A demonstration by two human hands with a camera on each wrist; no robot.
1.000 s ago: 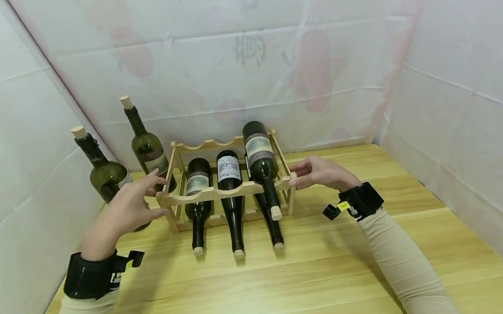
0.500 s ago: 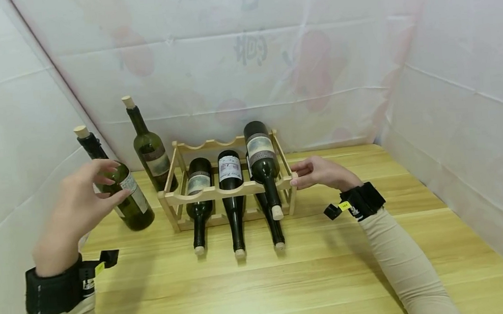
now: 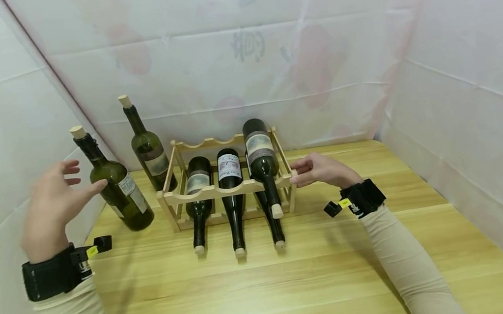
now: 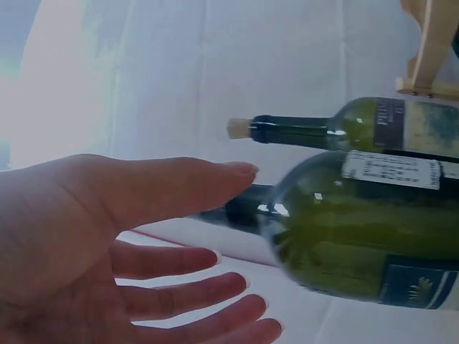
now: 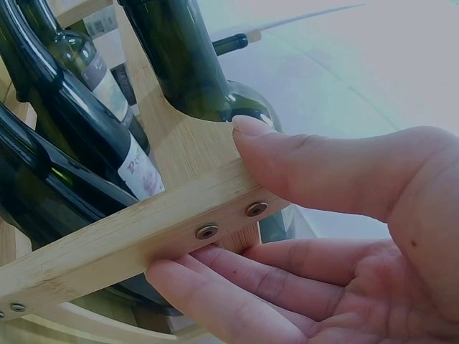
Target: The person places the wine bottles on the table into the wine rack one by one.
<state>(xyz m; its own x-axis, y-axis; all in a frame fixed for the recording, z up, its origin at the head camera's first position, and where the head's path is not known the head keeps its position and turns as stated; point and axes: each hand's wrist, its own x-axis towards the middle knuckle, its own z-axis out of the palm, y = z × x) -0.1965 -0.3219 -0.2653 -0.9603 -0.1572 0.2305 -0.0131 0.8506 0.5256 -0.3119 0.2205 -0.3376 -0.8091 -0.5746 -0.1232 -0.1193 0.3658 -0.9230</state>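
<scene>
Left hand [image 3: 53,204]: moved off the left end of the rack [image 3: 212,193], now out beside the near bottle [image 3: 123,196]; right hand [image 3: 321,169] unmoved.
Left fingers: spread, thumb well apart, nothing held; thumb tip close to the near bottle, contact can't be told.
Right fingers: pinching the rack's right front corner, thumb on top, fingers below.
Near bottle: upright on the table [image 3: 288,282], left of the rack, in front of the back bottle [image 3: 150,150], cork [image 3: 77,132] in.
Bottle weight: probably fairly heavy, bottom-heavy; contents can't be told.
Bottle feel: stiff, smooth glass, likely slippery; would chip or break if knocked.
Bottle hold: best round the body at the labels, maybe a second hand at the neck; not by the cork.
Rack: stiff, light wood by the look; could shift if bumped, so steady it by the end rail.
Rack load: three bottles low, one top bottle [image 3: 261,154] at the right end, likely making that side heavier.
</scene>
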